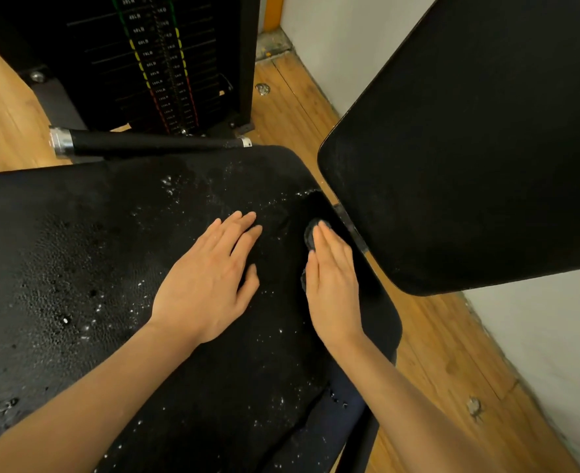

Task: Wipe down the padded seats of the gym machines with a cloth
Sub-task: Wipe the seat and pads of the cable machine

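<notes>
Hands rest on a wet black padded seat (128,268): the left hand (210,281) lies flat with fingers relaxed, while the right hand (331,278) presses straight fingers on a dark cloth (310,235) near the backrest pad (469,148).

Above and to the left of the left hand (210,274), the weight stack (160,63) carries blurred white labels reading 60LB and 70LB; the rest are unreadable.

Both my hands lie on the padded seat (118,268): left hand (210,285) mid-seat, right hand (332,285) atop the cloth (310,235) near its right edge. The backrest pad (469,148) stands right of the seat, the weight stack (165,63) behind it.
</notes>
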`<state>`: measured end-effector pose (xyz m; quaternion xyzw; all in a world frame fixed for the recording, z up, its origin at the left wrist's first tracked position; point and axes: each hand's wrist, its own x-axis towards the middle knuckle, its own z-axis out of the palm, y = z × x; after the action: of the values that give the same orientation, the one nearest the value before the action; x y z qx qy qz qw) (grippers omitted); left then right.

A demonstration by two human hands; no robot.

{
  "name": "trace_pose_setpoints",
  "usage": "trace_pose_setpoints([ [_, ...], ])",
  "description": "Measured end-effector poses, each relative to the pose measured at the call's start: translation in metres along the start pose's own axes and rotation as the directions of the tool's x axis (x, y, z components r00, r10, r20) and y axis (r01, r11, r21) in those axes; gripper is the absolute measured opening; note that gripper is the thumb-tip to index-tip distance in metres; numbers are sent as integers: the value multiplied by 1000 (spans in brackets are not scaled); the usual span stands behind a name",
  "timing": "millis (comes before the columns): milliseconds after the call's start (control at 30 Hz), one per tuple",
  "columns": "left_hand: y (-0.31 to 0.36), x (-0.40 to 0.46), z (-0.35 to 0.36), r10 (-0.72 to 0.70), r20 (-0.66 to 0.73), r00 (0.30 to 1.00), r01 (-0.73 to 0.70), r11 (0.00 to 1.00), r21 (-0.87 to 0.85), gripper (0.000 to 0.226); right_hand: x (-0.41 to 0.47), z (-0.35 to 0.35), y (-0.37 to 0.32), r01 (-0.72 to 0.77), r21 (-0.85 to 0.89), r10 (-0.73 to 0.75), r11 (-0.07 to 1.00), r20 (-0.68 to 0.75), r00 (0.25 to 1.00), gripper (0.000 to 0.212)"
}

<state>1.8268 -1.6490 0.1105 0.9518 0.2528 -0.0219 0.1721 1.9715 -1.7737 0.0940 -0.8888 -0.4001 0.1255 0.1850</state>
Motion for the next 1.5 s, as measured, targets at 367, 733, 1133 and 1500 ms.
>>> trace_pose_setpoints([
  [367,1,-1,-1,-18,18,1000,18,1000,-7,57,27,9,5,-10,-98,7,995,-33,999,47],
  [733,3,1,-3,-34,47,998,35,999,-11,57,26,7,14,22,-140,-27,990,-34,999,44],
  [1133,4,1,-3,-30,34,999,30,1000,2,56,18,7,11,193,-165,-204,967,-47,978,42],
  [1500,5,0,-3,-36,39,999,36,999,13,57,25,8,6,251,-153,-257,956,-19,966,42],
])
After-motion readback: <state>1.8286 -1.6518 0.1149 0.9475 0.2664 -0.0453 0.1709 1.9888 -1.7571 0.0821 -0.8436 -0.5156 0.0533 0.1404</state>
